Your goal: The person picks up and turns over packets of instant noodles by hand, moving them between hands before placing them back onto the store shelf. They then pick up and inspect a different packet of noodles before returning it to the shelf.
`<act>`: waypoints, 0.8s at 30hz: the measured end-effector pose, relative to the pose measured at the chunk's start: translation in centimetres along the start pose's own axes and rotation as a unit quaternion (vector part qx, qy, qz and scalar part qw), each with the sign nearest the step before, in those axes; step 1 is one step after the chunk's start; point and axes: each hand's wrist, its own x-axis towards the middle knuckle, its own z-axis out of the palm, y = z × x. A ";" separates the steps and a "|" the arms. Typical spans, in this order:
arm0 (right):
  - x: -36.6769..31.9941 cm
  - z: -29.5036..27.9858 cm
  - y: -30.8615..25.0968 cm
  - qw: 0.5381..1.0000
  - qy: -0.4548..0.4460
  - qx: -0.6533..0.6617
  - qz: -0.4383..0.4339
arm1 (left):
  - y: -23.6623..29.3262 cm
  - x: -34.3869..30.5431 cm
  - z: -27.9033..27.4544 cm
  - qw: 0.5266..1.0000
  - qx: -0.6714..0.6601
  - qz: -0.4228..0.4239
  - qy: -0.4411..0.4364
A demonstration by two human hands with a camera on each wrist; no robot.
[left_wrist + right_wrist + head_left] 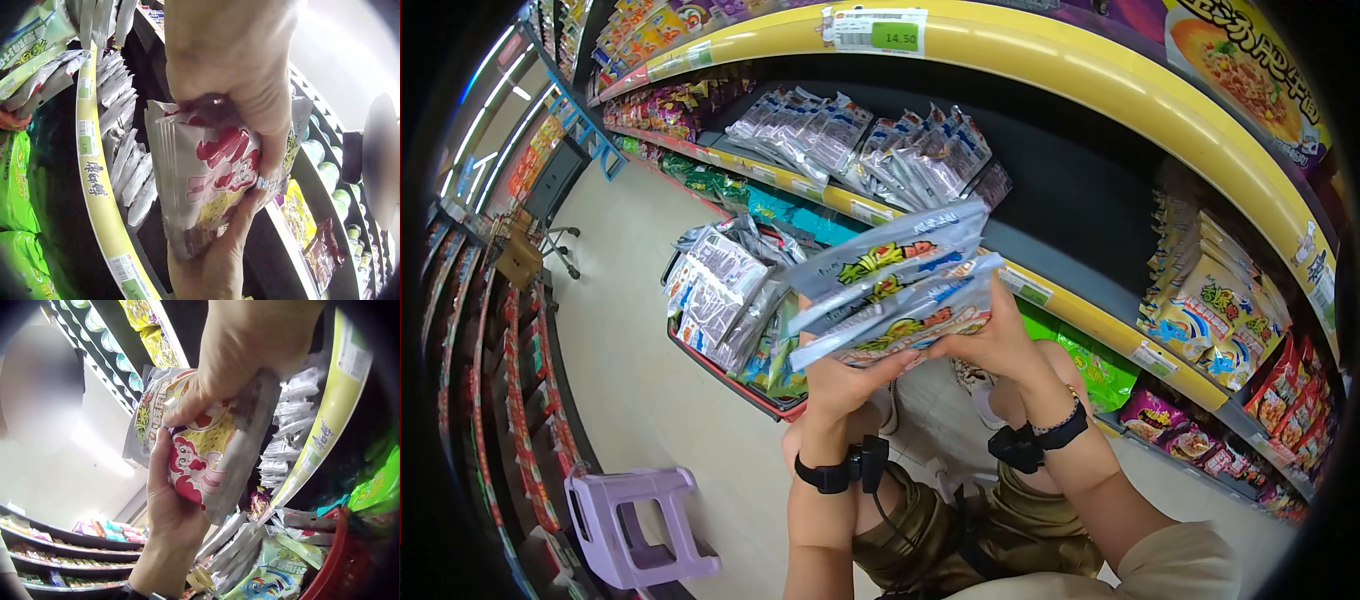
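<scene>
A moulded lilac plastic stool [640, 525] stood on the floor at far left. Next, a red basket [735, 375] brimmed with crinkly foil sachets, which hid its far rim. My left grip [845, 385] curled under a fanned stack of flat, glossy snack packets [895, 290], thumb across the front. I held them up before the yellow-edged shelf [1065, 310]. My right grip [1000, 345] clasped the stack's right end. My fingers covered the packets' lower edges, so I couldn't count them. The wrist views showed a pink cartoon pony on one packet, with blurred lettering.
</scene>
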 end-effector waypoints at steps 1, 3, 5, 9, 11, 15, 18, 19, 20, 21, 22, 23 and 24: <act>0.0 0.0 0.1 1.000 -0.002 -0.001 0.001 | 0.1 0.0 0.2 0.999 0.018 0.030 0.003; 0.0 -0.1 0.1 1.000 -0.005 0.017 0.025 | 0.2 0.1 0.6 0.998 0.025 0.063 0.012; 0.1 -0.3 -0.1 0.999 -0.024 0.021 -0.008 | 0.1 0.3 0.8 0.993 0.027 0.113 0.018; 0.6 0.9 0.0 0.998 0.032 0.044 -0.028 | -0.1 0.5 0.4 0.998 -0.044 0.007 0.052; 0.9 1.2 -0.8 0.999 0.043 0.008 -0.010 | 0.0 1.1 0.2 0.996 -0.077 -0.029 0.017; 1.6 0.5 -0.8 0.992 0.028 -0.101 -0.076 | -0.5 1.3 0.2 0.988 -0.112 -0.095 0.057; 2.3 0.3 -0.1 0.975 0.068 -0.167 -0.131 | -1.0 1.8 0.0 0.967 -0.169 -0.118 0.149; 2.6 0.6 0.2 0.945 0.132 -0.265 -0.137 | -1.1 2.1 -0.3 0.954 -0.217 -0.117 0.168; 3.0 1.0 0.4 0.902 0.194 -0.358 -0.142 | -1.3 2.4 -0.7 0.939 -0.265 -0.116 0.187; 3.5 1.1 0.7 0.892 0.185 -0.386 -0.145 | -1.8 2.6 -1.1 0.945 -0.247 -0.110 0.183; 4.1 1.4 0.8 0.892 0.187 -0.385 -0.144 | -2.0 2.5 -1.3 0.946 -0.246 -0.111 0.182; 4.7 1.6 0.8 0.878 0.187 -0.418 -0.142 | -2.1 2.5 -1.3 0.944 -0.239 -0.107 0.200; 5.1 1.7 0.9 0.862 0.187 -0.450 -0.139 | -2.1 2.5 -1.2 0.942 -0.233 -0.103 0.218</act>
